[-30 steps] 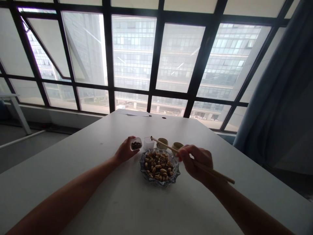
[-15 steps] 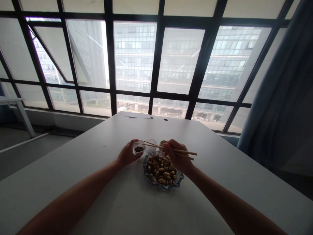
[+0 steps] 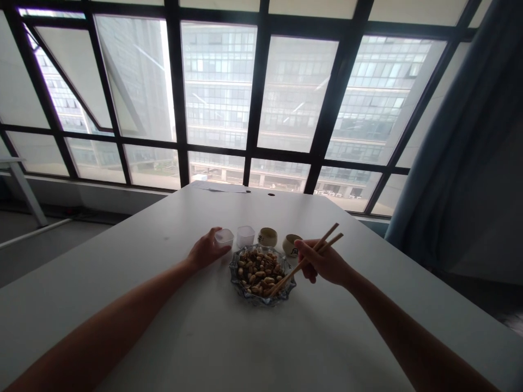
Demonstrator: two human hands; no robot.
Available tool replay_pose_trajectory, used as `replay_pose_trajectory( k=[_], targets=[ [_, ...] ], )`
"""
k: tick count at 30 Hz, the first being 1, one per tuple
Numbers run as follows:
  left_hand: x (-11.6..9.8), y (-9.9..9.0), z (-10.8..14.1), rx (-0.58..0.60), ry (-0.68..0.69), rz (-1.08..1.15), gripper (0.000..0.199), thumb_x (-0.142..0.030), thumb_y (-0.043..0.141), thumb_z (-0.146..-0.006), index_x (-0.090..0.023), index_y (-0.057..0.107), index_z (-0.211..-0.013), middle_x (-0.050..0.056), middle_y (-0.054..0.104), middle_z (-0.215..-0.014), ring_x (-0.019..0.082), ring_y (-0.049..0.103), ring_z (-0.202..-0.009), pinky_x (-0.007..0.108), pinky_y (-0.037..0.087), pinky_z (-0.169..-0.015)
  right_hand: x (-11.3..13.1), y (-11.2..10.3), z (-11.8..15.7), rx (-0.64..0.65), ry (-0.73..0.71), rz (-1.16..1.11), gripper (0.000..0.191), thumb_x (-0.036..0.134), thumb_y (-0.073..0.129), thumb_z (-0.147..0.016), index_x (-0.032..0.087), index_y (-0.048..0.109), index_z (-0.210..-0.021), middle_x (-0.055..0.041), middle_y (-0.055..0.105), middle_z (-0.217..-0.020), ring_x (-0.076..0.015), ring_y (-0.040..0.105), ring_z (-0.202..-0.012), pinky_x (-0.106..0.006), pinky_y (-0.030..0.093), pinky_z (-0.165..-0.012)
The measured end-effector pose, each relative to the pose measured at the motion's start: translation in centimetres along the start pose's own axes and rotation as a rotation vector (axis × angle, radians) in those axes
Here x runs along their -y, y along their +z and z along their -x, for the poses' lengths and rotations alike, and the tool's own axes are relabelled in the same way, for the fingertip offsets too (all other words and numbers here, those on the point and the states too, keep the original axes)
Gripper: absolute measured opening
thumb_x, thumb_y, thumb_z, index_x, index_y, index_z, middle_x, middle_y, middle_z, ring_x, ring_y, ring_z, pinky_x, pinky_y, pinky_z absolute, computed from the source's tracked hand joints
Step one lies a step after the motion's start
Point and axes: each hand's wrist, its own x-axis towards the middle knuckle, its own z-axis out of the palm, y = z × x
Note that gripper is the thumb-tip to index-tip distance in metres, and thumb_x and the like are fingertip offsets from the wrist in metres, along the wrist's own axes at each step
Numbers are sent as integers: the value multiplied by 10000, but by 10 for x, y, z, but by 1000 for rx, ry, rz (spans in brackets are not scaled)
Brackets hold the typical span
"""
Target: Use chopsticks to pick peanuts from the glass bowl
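Note:
My left hand is wrapped around a small clear plastic cup; its contents are hard to make out now. In my right hand is a pair of wooden chopsticks, their tips down among the peanuts at the front right of the glass bowl. That scalloped glass bowl sits between my hands, holding peanuts mixed with small dark pieces. Behind it stand a second clear plastic cup and a cream cup with dark writing. Another cream cup is just beyond my right fingers.
The white table stretches toward the windows. White paper lies at its far edge, near two dark round holes. A blue curtain hangs at the right, and another white table stands at the left.
My right hand has moved right and turned the chopsticks, bringing their tips from the left-hand cup down into the bowl. My left hand has tilted its cup more upright. The view has shifted slightly.

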Motion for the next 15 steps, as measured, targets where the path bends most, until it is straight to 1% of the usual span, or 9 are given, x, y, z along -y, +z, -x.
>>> replay_pose_trajectory(
  k=[2,4,6,9,12,15],
  targets=[
    [0,1,-1,19,-14,-8,680,-538,663,-744,-177,495,-1296,84,701,-938,241,676,-794,358,542,-730,-4,9,-1,32,-28,-6,582,716,592,-795,163,568,-612,2,603,-446,-106,551,-349,-192,396,-350],
    [0,1,-1,35,-28,-18,705,-555,655,-749,-166,489,-1313,86,699,-932,243,673,-801,362,540,-744,-9,17,-3,22,-77,0,535,679,614,-807,172,585,-641,-12,640,-502,-123,592,-392,-207,423,-365],
    [-1,0,-1,43,-38,-24,716,-562,653,-752,-163,485,-1323,87,698,-932,244,673,-811,364,537,-763,-14,23,-4,-6,-161,49,492,635,620,-834,181,601,-646,-24,658,-536,-133,608,-419,-226,448,-386],
    [-2,-1,-1,55,-49,-27,710,-561,652,-754,-172,483,-1323,92,701,-955,244,679,-824,357,534,-765,-20,28,-2,-50,-312,170,429,550,620,-881,187,631,-654,-20,640,-516,-134,595,-423,-241,463,-414],
    [-3,-1,0,68,-53,-32,705,-563,645,-760,-182,474,-1328,96,707,-981,250,687,-844,355,534,-760,-17,29,1,-102,-418,236,395,508,616,-904,189,644,-672,-17,636,-517,-127,584,-424,-239,456,-416],
    [-4,-2,0,80,-55,-43,710,-560,640,-769,-180,462,-1342,108,711,-1009,261,691,-873,361,533,-770,-10,28,5,-123,-453,233,418,513,589,-922,192,628,-657,-21,651,-537,-126,593,-430,-235,461,-412]
  ],
)
